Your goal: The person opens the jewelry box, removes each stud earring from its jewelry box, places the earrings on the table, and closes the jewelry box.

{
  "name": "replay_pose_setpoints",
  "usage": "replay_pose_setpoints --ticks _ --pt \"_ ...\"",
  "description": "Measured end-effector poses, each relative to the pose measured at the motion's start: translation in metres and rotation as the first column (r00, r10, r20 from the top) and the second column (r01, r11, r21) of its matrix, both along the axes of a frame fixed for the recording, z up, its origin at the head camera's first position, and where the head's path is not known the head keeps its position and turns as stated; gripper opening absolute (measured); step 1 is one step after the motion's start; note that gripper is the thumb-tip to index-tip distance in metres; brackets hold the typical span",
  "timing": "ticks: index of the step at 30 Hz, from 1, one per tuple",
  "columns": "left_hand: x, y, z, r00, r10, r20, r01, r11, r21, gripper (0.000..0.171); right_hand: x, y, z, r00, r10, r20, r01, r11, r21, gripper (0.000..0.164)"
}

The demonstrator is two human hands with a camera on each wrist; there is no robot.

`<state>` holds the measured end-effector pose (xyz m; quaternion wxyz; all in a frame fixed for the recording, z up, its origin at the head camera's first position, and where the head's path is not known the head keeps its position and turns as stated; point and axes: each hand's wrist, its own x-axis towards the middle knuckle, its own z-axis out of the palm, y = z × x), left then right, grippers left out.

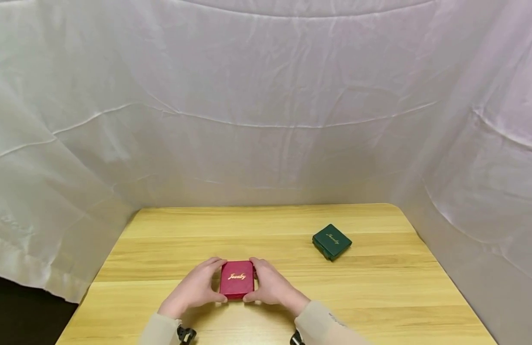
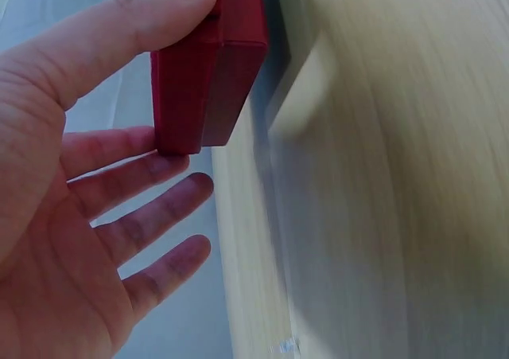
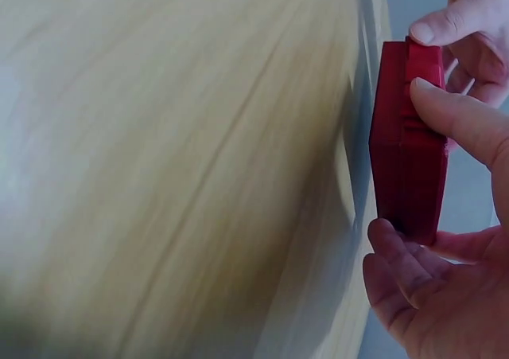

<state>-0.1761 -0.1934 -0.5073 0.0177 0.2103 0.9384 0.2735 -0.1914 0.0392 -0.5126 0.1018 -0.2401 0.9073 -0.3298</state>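
Note:
A red jewelry box [image 1: 237, 278] with gold "Jewelry" lettering on its lid is held between both hands near the front of the wooden table. My left hand [image 1: 200, 283] grips its left side, thumb at the near edge and fingertips at the far corner. On the opposite side my right hand [image 1: 272, 282] pinches it the same way. The left wrist view shows the left thumb [image 2: 171, 13] pressed on the front of the box [image 2: 187, 96], which is closed. In the right wrist view, the right thumb [image 3: 457, 116] lies over a raised part of the box's front.
A dark green jewelry box [image 1: 332, 241], also lettered in gold, lies turned at an angle toward the back right of the table [image 1: 171, 249]. White cloth [image 1: 266, 158] hangs behind the table and along both sides.

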Motion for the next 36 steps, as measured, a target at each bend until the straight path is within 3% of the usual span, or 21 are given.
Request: replay_pose_setpoints --ticks 7,17,36 --pt "0.002 -0.017 -0.001 0.999 0.032 -0.002 -0.032 0.999 0.040 0.091 0.000 -0.018 -0.003 1.000 0.002 -0.027 -0.002 1.000 -0.008 0.100" --pt "-0.001 -0.036 -0.006 0.999 0.023 0.026 -0.025 0.995 0.095 0.089 -0.001 -0.038 -0.005 1.000 -0.007 -0.009 0.007 1.000 0.000 0.100" --pt "-0.002 -0.058 -0.005 0.990 0.002 0.141 -0.026 0.985 0.168 0.088 -0.001 -0.057 -0.008 0.999 0.006 -0.041 -0.001 0.991 0.137 0.103"
